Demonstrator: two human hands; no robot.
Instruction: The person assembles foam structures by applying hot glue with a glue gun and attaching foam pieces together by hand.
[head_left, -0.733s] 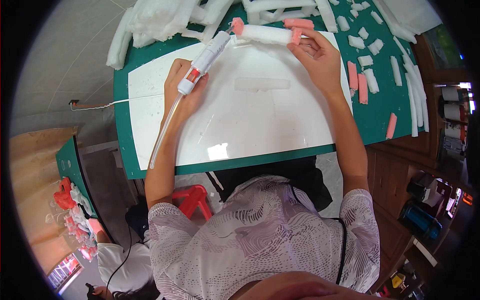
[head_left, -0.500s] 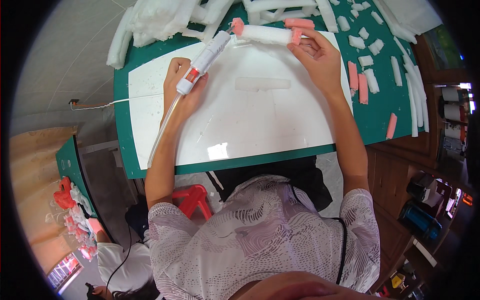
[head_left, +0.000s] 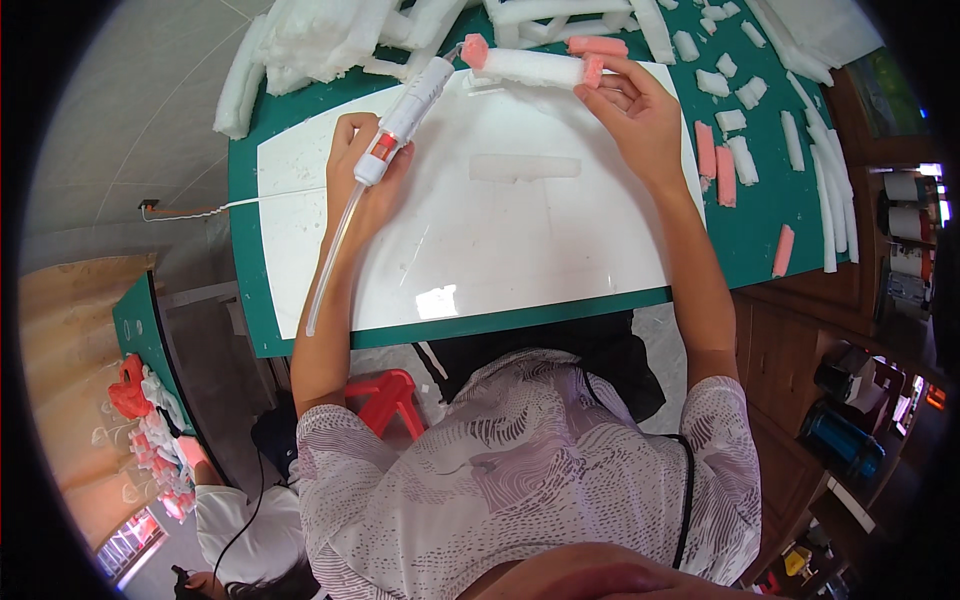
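My left hand (head_left: 368, 165) is closed round a white hot glue gun (head_left: 407, 118) with a clear glue stick (head_left: 335, 255) trailing out of its back end. The gun's nozzle is at the pink end piece of a white foam bar (head_left: 530, 67); whether it touches cannot be made out. My right hand (head_left: 640, 115) pinches the bar's other end, where a second pink piece (head_left: 593, 71) sits. The bar is held level above the far edge of a white board (head_left: 450, 240). On that board lies a flat, translucent whitish strip (head_left: 525, 167).
Pink foam sticks (head_left: 726, 176) and white foam chunks (head_left: 752, 93) lie on the green table (head_left: 760, 230) at right. White foam (head_left: 320, 40) is heaped at the far left. The gun's white cord (head_left: 225, 206) runs off left. A red stool (head_left: 385, 395) stands below; another person (head_left: 245, 530) is at lower left.
The glue gun has shifted slightly toward me and left, its nozzle drawing back a little from the pink end. Its glue stick has swung. My right hand and the foam bar are nearly still.
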